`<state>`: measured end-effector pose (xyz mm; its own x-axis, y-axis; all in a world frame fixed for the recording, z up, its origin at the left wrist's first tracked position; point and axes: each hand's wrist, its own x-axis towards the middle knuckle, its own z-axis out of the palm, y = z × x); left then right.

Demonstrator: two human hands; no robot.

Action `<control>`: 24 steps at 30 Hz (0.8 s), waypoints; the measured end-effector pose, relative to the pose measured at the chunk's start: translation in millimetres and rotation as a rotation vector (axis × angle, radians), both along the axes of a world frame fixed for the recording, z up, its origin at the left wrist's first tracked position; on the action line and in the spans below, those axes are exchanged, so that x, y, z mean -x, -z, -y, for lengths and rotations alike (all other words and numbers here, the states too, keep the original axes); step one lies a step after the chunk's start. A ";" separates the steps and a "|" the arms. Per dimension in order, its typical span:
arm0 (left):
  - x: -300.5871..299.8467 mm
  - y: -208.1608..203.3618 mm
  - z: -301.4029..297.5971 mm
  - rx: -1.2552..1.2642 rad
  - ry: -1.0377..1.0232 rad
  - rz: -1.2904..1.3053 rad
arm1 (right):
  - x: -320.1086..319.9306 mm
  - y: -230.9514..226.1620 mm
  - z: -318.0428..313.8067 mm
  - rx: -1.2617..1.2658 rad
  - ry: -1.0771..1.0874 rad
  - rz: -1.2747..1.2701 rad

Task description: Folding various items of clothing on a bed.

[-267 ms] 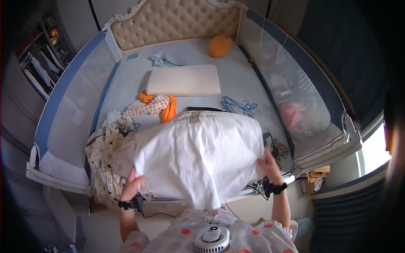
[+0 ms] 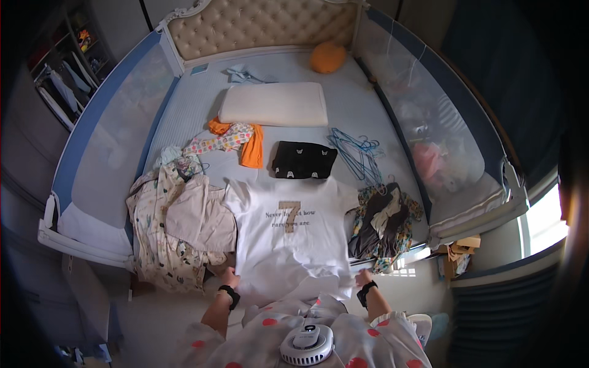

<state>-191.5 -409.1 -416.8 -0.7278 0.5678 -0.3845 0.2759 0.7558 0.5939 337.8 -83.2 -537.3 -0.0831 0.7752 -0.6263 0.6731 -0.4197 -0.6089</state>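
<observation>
A white T-shirt (image 2: 294, 251) with a brown print on its chest lies spread on the near end of the bed, collar away from me. Its hem hangs past the bed edge toward me. My left hand (image 2: 229, 279) is closed on the hem's left corner, and my right hand (image 2: 363, 279) grips the right corner. Just beyond the collar is a folded black garment (image 2: 304, 160) with small light motifs. Left of the shirt, beige shorts (image 2: 199, 214) rest on a patterned cream garment (image 2: 162, 236). To its right is a pile of dark and floral clothes (image 2: 386, 221).
Blue hangers (image 2: 356, 156) lie right of the black garment. Further back are an orange and patterned garment (image 2: 248, 144), a white pillow (image 2: 273, 105) and an orange cushion (image 2: 327, 57). Mesh bed rails (image 2: 116, 141) flank the mattress.
The T-shirt has come down from mid-air and lies flat, its print facing up. Both hands have moved nearer to me and closer together. The black garment is uncovered.
</observation>
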 end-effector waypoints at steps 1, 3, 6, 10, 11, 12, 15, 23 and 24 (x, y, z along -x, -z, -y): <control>4.0 10.0 25.2 0.049 -0.142 0.023 | 36.8 -19.4 23.7 0.402 -0.002 0.005; 2.5 23.8 53.2 0.113 -0.283 0.063 | 77.4 -72.2 76.6 0.413 -0.063 -0.012; -13.9 27.4 55.4 0.086 -0.367 0.367 | 72.2 -105.5 112.0 0.444 -0.105 -0.058; -10.9 46.4 83.2 0.168 -0.165 0.315 | 74.8 -121.8 142.1 0.422 -0.130 -0.055; -14.7 48.3 86.9 0.138 -0.228 0.433 | 74.5 -122.9 147.9 0.425 -0.123 -0.070; -29.0 40.5 76.0 0.116 -0.264 0.568 | 62.4 -123.2 156.9 0.425 -0.086 -0.070; -53.6 34.2 59.6 0.110 -0.147 0.537 | 34.0 -128.4 175.6 0.433 0.060 -0.136; -99.7 19.0 -17.8 -0.041 0.174 0.424 | -43.1 -204.6 165.2 0.206 0.518 -0.483; -106.4 19.7 -36.1 -0.082 0.240 0.373 | -61.2 -216.6 163.9 0.156 0.611 -0.543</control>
<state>-85.1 -373.0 -436.6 -0.3919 0.7434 -0.5420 0.1937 0.6426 0.7413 399.0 -247.1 -320.6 0.0032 0.6893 -0.7244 -0.0712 -0.7224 -0.6878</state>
